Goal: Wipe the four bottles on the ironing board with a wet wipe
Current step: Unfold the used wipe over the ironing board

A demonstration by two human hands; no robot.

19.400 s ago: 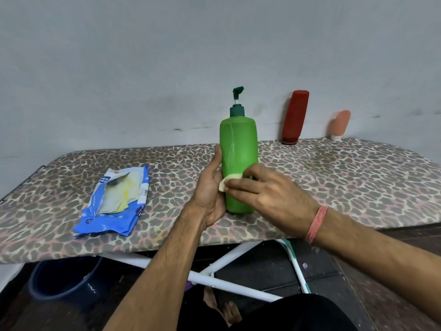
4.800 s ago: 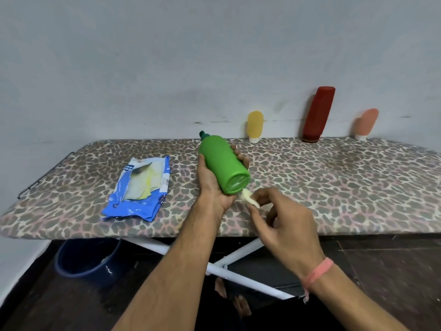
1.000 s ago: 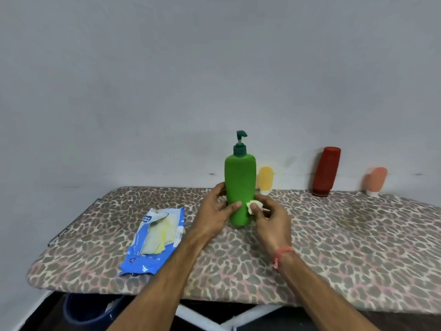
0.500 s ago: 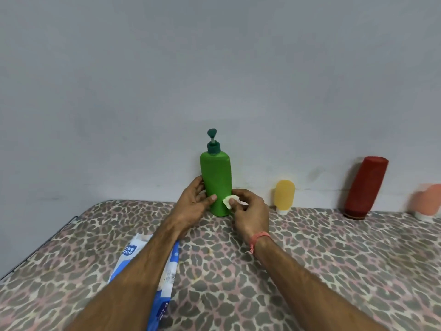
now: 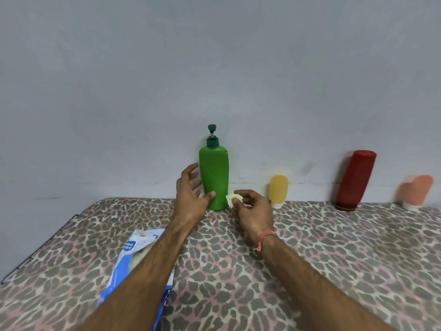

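Note:
A green pump bottle (image 5: 214, 179) stands upright against the wall at the back of the leopard-print ironing board (image 5: 310, 259). My left hand (image 5: 191, 194) is beside its left side with fingers spread, the thumb tip touching its lower front. My right hand (image 5: 253, 211) pinches a small folded wet wipe (image 5: 231, 200) just right of the bottle's base. To the right along the wall stand a small yellow bottle (image 5: 278, 190), a tall red bottle (image 5: 355, 179) leaning on the wall, and a small orange bottle (image 5: 416, 194).
A blue and white wet-wipe packet (image 5: 133, 256) lies on the board at the near left, partly under my left forearm. The grey wall (image 5: 214, 68) runs right behind the bottles. A metal frame edge (image 5: 35, 256) shows at the board's left end.
My left hand has let go of the green bottle and spread its fingers. The bottle now stands alone against the wall. My right hand with the wipe has drawn slightly away from it.

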